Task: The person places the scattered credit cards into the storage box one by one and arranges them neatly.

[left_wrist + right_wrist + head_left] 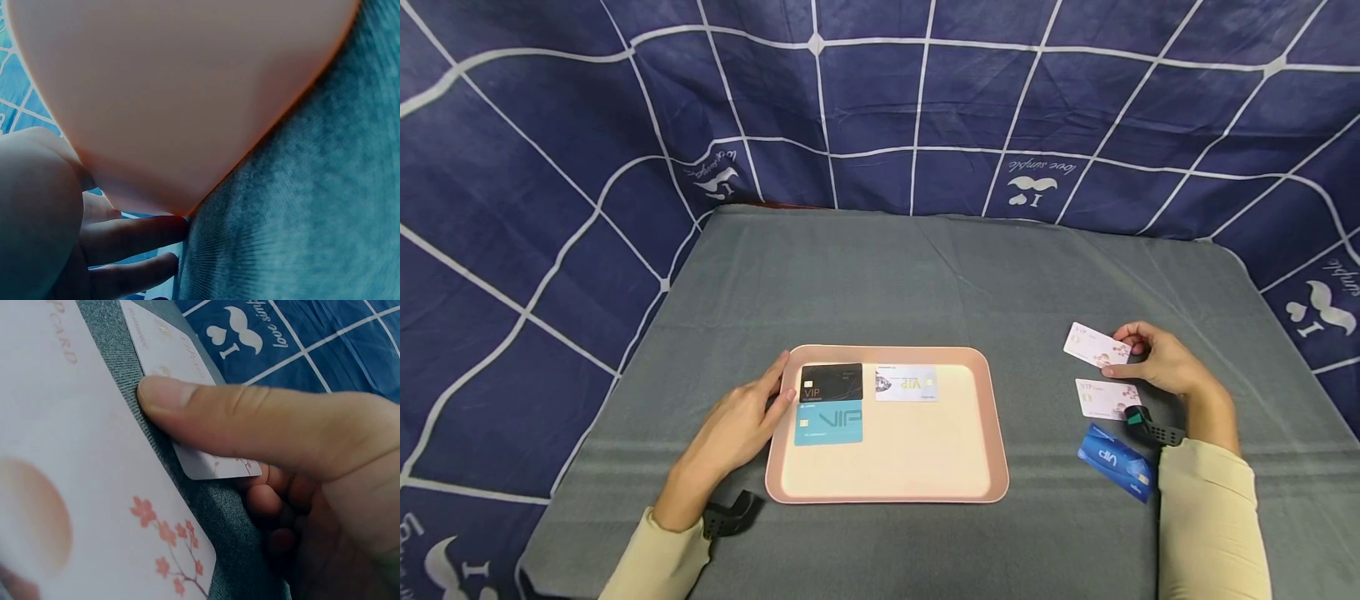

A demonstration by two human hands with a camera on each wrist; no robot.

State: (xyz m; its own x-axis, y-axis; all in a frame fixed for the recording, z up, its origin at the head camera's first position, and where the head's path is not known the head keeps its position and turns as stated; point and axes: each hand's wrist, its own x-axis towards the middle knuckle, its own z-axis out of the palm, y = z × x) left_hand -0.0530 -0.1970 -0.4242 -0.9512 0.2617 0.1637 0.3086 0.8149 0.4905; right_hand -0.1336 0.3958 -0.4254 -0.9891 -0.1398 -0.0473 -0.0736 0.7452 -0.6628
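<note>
Taking 12 as the far side of the tray [895, 471], you have three cards lying in it: the black card [838, 379] at 10 o'clock, the teal card [829, 425] at 9, and the white card [907, 383] near 1. The black and teal cards sit edge to edge, and the white one lies apart from both. The pink tray's floor shows bare from 3 round to 7.

Your left hand [733, 425] is at the tray's 9 o'clock side, gripping the rim between the thumb and outstretched fingers.

Your right hand [1168, 367] is well outside the tray, between 2 and 3 o'clock, thumb and fingers nearly closed and pinching the upper blossom card [1092, 344] at its near-right end; you cannot tell whether the card is clear of the grey cloth [925, 275]. The lower blossom card [1101, 398] lies at 3 o'clock, and the blue card [1116, 462] just past 3, slanting.
</note>
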